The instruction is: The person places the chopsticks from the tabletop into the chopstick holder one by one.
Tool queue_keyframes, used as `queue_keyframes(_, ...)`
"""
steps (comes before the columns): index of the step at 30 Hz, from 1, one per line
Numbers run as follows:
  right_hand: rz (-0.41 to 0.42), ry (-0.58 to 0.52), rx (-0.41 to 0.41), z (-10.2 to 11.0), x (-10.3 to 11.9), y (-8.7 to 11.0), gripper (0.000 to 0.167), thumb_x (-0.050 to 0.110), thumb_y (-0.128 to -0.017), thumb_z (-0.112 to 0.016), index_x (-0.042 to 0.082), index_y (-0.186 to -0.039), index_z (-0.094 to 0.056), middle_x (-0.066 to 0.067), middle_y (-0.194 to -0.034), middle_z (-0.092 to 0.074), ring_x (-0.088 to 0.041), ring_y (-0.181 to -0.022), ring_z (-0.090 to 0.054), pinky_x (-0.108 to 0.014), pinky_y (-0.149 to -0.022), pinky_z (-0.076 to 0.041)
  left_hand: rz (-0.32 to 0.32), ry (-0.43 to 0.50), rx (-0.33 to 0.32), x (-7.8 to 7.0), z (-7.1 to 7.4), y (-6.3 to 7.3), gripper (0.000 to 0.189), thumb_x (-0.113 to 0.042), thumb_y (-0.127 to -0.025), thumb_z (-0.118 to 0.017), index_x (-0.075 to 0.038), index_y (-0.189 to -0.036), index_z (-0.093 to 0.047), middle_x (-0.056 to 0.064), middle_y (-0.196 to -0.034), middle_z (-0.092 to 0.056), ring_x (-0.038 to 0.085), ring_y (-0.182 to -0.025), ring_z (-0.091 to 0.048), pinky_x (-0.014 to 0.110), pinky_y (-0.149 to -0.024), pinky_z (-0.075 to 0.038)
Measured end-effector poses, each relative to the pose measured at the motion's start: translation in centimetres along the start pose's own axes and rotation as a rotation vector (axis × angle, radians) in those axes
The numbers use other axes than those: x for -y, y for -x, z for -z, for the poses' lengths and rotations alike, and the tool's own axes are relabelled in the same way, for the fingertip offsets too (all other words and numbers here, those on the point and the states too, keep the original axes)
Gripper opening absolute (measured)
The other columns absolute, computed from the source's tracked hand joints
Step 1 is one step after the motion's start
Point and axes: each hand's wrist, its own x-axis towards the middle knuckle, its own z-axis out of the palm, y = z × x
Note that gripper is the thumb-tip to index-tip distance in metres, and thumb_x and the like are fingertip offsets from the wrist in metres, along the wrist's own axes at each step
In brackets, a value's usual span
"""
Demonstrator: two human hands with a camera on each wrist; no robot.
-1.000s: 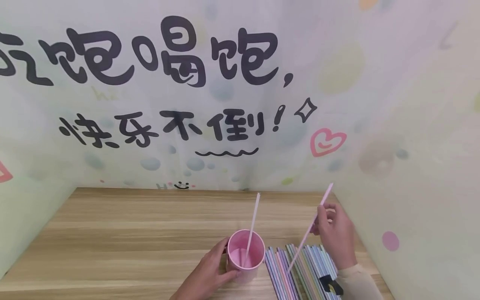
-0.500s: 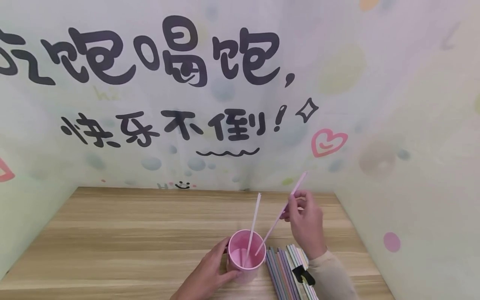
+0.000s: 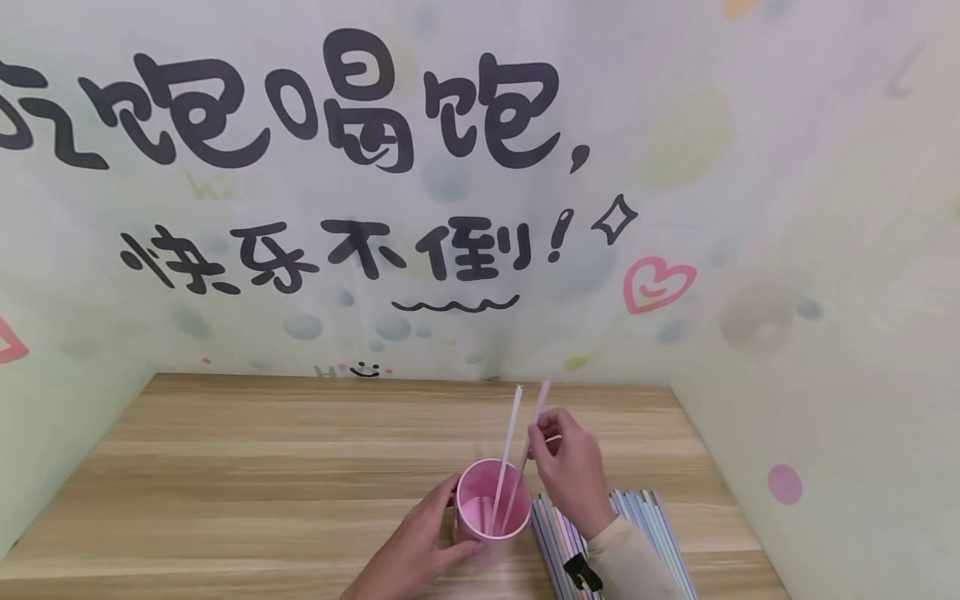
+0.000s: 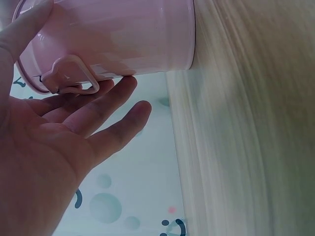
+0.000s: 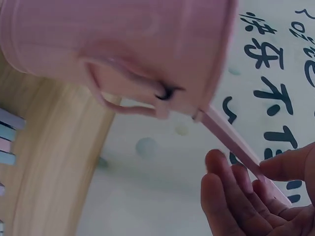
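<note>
A pink cup [image 3: 491, 552] stands upright on the wooden table, with small loop handles showing in both wrist views. My left hand [image 3: 420, 533] holds it from the left, thumb at the near side and fingers at the far side. One pale pink straw [image 3: 507, 446] leans inside the cup. With thumb and fingers, my right hand [image 3: 572, 467] pinches a second pink straw [image 3: 543, 396] near its top; the lower end is down inside the cup. In the right wrist view this straw [image 5: 231, 138] crosses the cup's rim.
Several pastel straws [image 3: 652, 533] lie side by side on the table right of the cup, partly hidden under my right forearm. Behind the table [image 3: 285, 475] rises a printed wall [image 3: 450, 342], and another wall [image 3: 840, 375] borders the right side.
My right hand has carried the second straw leftward from over the loose straws, and its lower end has gone into the cup. The left hand and cup have stayed put.
</note>
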Motion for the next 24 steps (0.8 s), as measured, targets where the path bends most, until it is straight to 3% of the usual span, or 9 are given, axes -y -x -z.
queue_keyframes(5,0.013,0.107,0.02,-1.0,-0.5,0.4,0.006,0.009,-0.093,-0.068,0.008,-0.09,-0.063,0.002,-0.076,-0.066,-0.008,-0.066,-0.063,-0.02,-0.058,-0.055,-0.003,-0.003,0.002,0.1,0.0,-0.1,0.08,-0.027,-0.086,-0.079,-0.008,-0.15,-0.035,0.007,-0.143,-0.052,0.026,-0.13,-0.05,0.052,-0.106,-0.045)
queue_keyframes(11,0.01,0.147,0.032,-1.2,-0.7,0.6,0.008,0.011,-0.093,-0.067,0.01,-0.087,-0.063,0.003,-0.076,-0.065,-0.006,-0.067,-0.063,-0.021,-0.06,-0.055,-0.012,-0.01,-0.005,0.2,-0.1,-0.1,0.08,-0.024,-0.085,-0.08,-0.007,-0.15,-0.036,0.007,-0.143,-0.052,0.026,-0.129,-0.051,0.05,-0.106,-0.045)
queue_keyframes(20,-0.03,0.19,0.008,0.7,-1.8,0.9,0.008,0.016,-0.095,-0.066,0.01,-0.092,-0.067,0.003,-0.079,-0.066,-0.007,-0.071,-0.062,-0.027,-0.065,-0.055,-0.021,-0.006,-0.009,0.2,-0.2,-0.1,0.08,-0.026,-0.086,-0.079,-0.008,-0.15,-0.036,0.007,-0.14,-0.054,0.026,-0.128,-0.052,0.05,-0.105,-0.046)
queue_keyframes(24,-0.09,0.222,0.014,1.9,-3.0,1.2,0.008,0.017,-0.096,-0.065,0.011,-0.092,-0.067,0.004,-0.079,-0.065,-0.008,-0.072,-0.061,-0.026,-0.066,-0.054,-0.015,0.004,-0.005,0.1,-0.1,0.0,0.08,-0.028,-0.086,-0.079,-0.008,-0.151,-0.035,0.008,-0.139,-0.055,0.028,-0.126,-0.053,0.05,-0.104,-0.047)
